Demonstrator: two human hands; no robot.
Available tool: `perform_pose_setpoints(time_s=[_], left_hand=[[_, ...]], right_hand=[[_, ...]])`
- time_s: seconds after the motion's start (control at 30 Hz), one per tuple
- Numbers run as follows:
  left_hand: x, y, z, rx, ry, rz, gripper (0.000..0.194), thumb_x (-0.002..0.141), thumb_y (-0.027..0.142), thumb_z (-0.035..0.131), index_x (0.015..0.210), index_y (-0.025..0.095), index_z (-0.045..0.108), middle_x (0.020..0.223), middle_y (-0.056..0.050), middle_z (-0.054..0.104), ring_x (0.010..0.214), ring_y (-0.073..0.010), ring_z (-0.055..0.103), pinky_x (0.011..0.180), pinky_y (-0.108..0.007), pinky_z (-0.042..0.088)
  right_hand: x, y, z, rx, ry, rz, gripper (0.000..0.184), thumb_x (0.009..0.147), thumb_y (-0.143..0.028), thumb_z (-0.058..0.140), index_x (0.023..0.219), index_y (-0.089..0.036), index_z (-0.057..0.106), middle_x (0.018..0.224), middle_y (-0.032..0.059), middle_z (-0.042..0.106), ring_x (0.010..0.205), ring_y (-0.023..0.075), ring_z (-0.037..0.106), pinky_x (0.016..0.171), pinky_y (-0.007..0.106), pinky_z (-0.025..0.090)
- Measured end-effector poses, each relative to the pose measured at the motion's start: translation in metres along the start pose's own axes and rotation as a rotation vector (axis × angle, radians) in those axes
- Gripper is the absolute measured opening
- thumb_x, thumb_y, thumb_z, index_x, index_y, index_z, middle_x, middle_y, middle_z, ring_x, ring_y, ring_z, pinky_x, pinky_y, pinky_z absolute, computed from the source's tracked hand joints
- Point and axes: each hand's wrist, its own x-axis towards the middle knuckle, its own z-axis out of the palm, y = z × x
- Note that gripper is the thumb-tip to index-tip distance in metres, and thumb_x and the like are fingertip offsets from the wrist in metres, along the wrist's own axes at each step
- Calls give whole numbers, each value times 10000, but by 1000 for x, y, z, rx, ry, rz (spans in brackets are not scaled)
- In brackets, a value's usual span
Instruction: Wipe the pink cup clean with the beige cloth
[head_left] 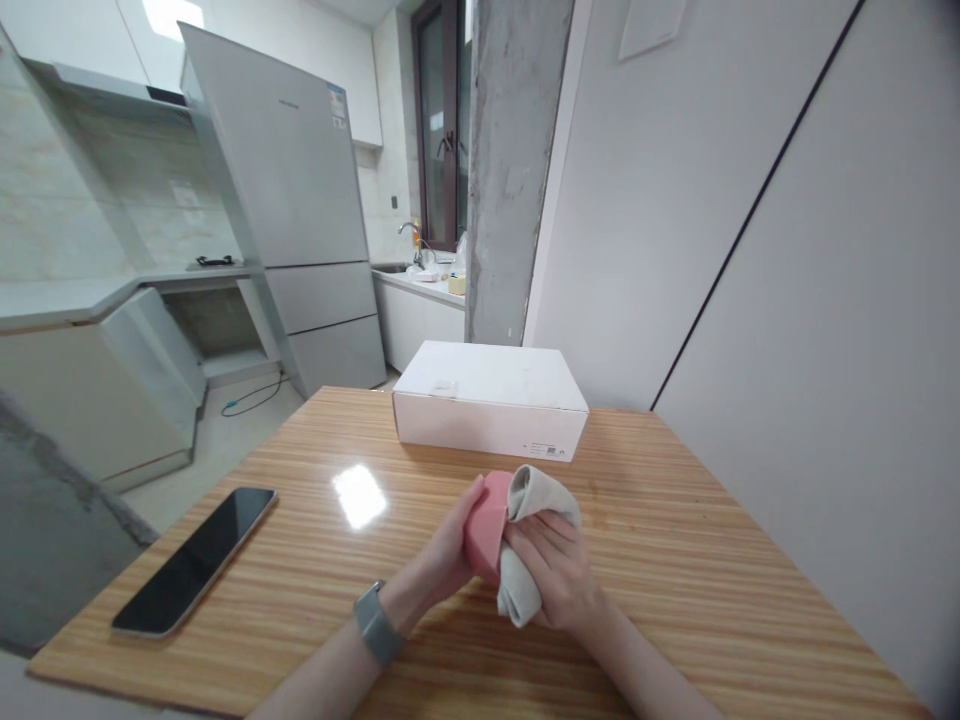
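Note:
A small pink bowl [487,528] with angled sides is tipped toward the right above the table. My left hand [448,545] is wrapped around its outer left side; a grey watch band circles that wrist. At the bowl's rim, my right hand [553,570] grips a light grey cloth [546,490] and presses it against the opening. Folds of the cloth stick out above and below the fingers. The inside of the bowl is hidden behind the cloth and hand.
Behind my hands, a closed white box [491,405] lies on the wooden table [675,560]. A black phone [196,562] rests flat near the left edge. A white wall [750,250] borders the right side. Farther back stands a grey refrigerator [300,190].

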Motion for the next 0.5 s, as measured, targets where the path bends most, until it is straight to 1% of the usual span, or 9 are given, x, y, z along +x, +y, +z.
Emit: perform_pose_setpoints(time_s=[0.07, 0.13, 0.2, 0.27, 0.33, 0.37, 0.4, 0.47, 0.5], left_hand=[[-1, -1, -2, 44, -27, -38, 516, 850, 528, 528, 1024, 65, 673, 1024, -151, 702, 1129, -278, 569, 1058, -366, 316], [-1, -2, -5, 120, -60, -15, 507, 861, 508, 528, 1075, 68, 659, 1116, -151, 676, 1198, -276, 524, 1095, -372, 272], [-1, -2, -7, 209, -72, 101, 491, 872, 465, 537, 1203, 107, 595, 1255, -126, 609, 1275, -253, 450, 1126, -359, 221], [-2, -1, -6, 294, -55, 240, 531, 874, 414, 558, 1344, 184, 467, 1358, -91, 530, 1301, -234, 416, 1128, -359, 218], [-4, 1, -3, 373, -22, 332, 595, 859, 381, 590, 1398, 241, 380, 1365, -77, 516, 1261, -238, 454, 1101, -369, 265], [-5, 3, -1, 404, 1, 354, 605, 845, 377, 610, 1392, 249, 383, 1338, -76, 537, 1224, -241, 485, 1080, -367, 295], [-6, 4, 0, 425, 28, 369, 602, 829, 375, 631, 1372, 249, 404, 1304, -76, 559, 1188, -242, 510, 1057, -359, 322], [-6, 7, 2, 417, 95, 370, 598, 797, 378, 666, 1334, 252, 436, 1263, -74, 581, 1140, -239, 539, 1006, -342, 375], [-5, 8, 2, 384, 135, 358, 613, 787, 387, 673, 1334, 261, 425, 1260, -72, 580, 1117, -240, 552, 970, -343, 406]], right_hand=[[-1, 1, -1, 18, -3, 3, 443, 927, -358, 290, 1150, -68, 540, 885, 174, 687, 787, 274, 649, 756, 410, 483], [-1, 1, -1, 63, 14, 47, 416, 911, -355, 302, 1108, -93, 558, 856, 157, 681, 750, 270, 641, 724, 412, 488], [-2, 2, 0, 139, 53, 138, 378, 897, -344, 315, 1066, -125, 572, 839, 135, 668, 738, 266, 629, 706, 414, 492], [-2, 3, 1, 261, 92, 273, 348, 898, -327, 335, 1051, -145, 588, 889, 130, 666, 809, 269, 629, 749, 425, 494], [-2, 5, 4, 458, 110, 466, 320, 909, -329, 377, 1033, -162, 620, 970, 122, 673, 918, 269, 624, 835, 431, 485], [-2, 8, 7, 580, 131, 595, 299, 908, -335, 415, 1015, -170, 640, 990, 109, 680, 947, 263, 624, 867, 425, 481], [-3, 10, 9, 712, 184, 754, 267, 890, -345, 476, 982, -175, 660, 984, 95, 692, 948, 260, 631, 882, 417, 482], [-6, 19, 15, 923, 392, 1083, 215, 815, -357, 609, 921, -186, 685, 925, 62, 717, 902, 252, 655, 867, 391, 504], [-8, 24, 17, 978, 521, 1207, 212, 779, -357, 650, 907, -193, 689, 899, 46, 726, 881, 248, 665, 849, 377, 516]])
